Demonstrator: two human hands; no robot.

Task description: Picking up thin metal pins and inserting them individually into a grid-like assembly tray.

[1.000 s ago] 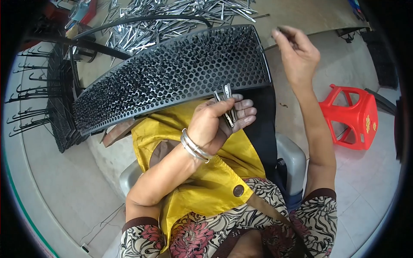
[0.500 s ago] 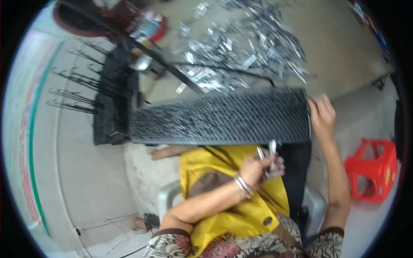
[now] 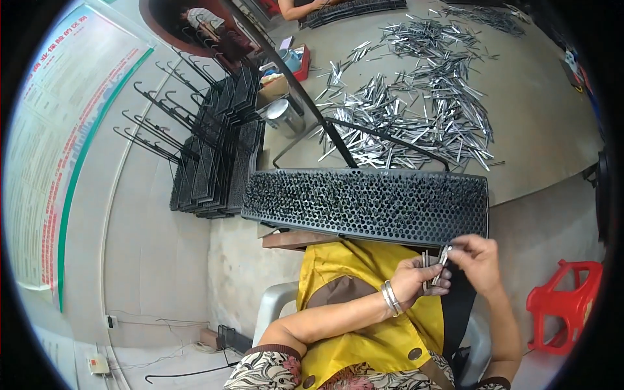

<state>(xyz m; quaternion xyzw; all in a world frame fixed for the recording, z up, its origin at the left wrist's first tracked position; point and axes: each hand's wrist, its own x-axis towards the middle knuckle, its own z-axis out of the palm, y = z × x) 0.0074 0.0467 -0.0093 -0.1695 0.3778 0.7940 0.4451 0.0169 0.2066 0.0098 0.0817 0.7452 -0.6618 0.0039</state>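
Observation:
In my left hand (image 3: 411, 279) is a small bundle of thin silvery metal strips (image 3: 426, 270), gripped upright in closed fingers above my lap. My right hand (image 3: 479, 259) has come up to it, and its thumb and fingertips pinch the upper end of one metal strip (image 3: 445, 253). Just beyond both hands, a long black perforated rack (image 3: 370, 203) tilts against the table edge. Dark strip ends crowd the holes over its left and middle parts, while rows of bare holes show at its right end. A black rod handle (image 3: 390, 138) rises behind it.
Loose metal strips (image 3: 448, 107) lie heaped on the table (image 3: 539, 130). Hooked black racks (image 3: 218, 143) stand stacked at left, near a metal can (image 3: 284, 117) and red bin (image 3: 301, 62). A red stool (image 3: 564, 305) stands right. Another person's arm (image 3: 300, 9) shows across the table.
My right hand has left the rack's right end and come down to the strips in my left hand. The view has shifted, so the rack sits lower and further right.

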